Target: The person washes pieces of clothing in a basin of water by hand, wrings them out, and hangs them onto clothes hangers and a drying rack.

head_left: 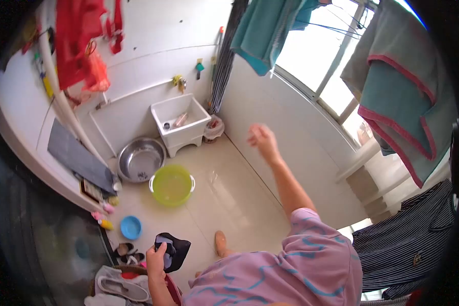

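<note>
Left grip (156,259) clasped black cloth (180,252); right grip (262,138) was raised, too blurred to tell whether closed.

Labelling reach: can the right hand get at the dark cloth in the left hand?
Probably yes. The right hand is raised well away from it, but nothing seems to stand between them, and the left hand leaves much of the dark cloth exposed.

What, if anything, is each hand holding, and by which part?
The left hand holds a dark cloth by one edge; the right hand shows nothing held.
</note>
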`<state>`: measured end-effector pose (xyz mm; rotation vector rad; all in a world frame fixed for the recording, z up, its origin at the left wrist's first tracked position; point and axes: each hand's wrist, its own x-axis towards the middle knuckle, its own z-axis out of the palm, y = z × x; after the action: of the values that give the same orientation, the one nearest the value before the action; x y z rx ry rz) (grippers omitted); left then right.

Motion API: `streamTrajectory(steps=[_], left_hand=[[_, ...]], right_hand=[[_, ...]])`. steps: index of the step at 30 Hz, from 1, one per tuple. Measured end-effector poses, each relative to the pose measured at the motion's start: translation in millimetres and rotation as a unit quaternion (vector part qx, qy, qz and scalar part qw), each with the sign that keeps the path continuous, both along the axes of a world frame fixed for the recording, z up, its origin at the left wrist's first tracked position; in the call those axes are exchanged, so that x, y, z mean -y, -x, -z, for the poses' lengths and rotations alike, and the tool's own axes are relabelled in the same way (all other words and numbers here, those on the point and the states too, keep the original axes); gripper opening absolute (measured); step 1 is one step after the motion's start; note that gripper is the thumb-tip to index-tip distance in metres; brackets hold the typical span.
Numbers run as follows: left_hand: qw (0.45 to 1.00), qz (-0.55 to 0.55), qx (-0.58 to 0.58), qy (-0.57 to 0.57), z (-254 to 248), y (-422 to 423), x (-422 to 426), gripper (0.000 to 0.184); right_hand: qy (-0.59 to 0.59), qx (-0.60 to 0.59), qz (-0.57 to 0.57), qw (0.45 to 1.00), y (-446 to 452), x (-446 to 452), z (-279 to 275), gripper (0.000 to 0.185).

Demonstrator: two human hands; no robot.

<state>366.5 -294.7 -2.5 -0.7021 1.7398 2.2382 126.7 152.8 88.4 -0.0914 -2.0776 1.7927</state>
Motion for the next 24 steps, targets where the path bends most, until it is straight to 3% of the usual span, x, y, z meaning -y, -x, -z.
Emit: streamTrajectory(steps=[3, 7, 11, 16, 19, 21, 23, 24], left_hand=[[0.999, 0.013, -0.028, 0.024, -21.4, 40.9, -23.7, 0.015], [0.998, -0.014, -0.056, 0.022, -33.1, 75.0, -44.4, 0.014], [0.996, -0.020, -0.088, -0.011, -38.6, 106.0, -68.1, 0.014], [0.996, -0.014, -0.089, -0.008, -36.2, 136.4, -88.1, 0.016], [0.995, -0.001, -0.094, 0.013, -44.3, 152.6, -92.7, 0.016], [0.996, 0.009, -0.091, 0.003, -38.2, 162.9, -86.7, 0.016], [0.996, 0.021, -0.084, 0.007, -39.0, 172.5, -80.8, 0.016], [0.996, 0.024, -0.081, 0.012, -39.1, 178.3, -78.0, 0.016]], right_hand=[[-0.049, -0.205, 0.110, 0.971, 9.8, -45.6, -115.2, 0.027], [-0.249, -0.305, 0.307, 0.866, 21.8, -65.0, -231.2, 0.032], [-0.193, -0.416, 0.279, 0.844, 56.6, -81.0, -313.3, 0.028], [-0.038, -0.420, 0.279, 0.863, 84.8, -100.3, -351.1, 0.027], [0.190, -0.441, 0.335, 0.811, 92.2, -115.5, -347.0, 0.028], [0.255, -0.408, 0.377, 0.791, 94.6, -140.2, -340.6, 0.028], [0.229, -0.388, 0.350, 0.821, 80.6, -154.2, -339.1, 0.027], [0.235, -0.388, 0.247, 0.856, 85.3, -191.6, -339.6, 0.030]])
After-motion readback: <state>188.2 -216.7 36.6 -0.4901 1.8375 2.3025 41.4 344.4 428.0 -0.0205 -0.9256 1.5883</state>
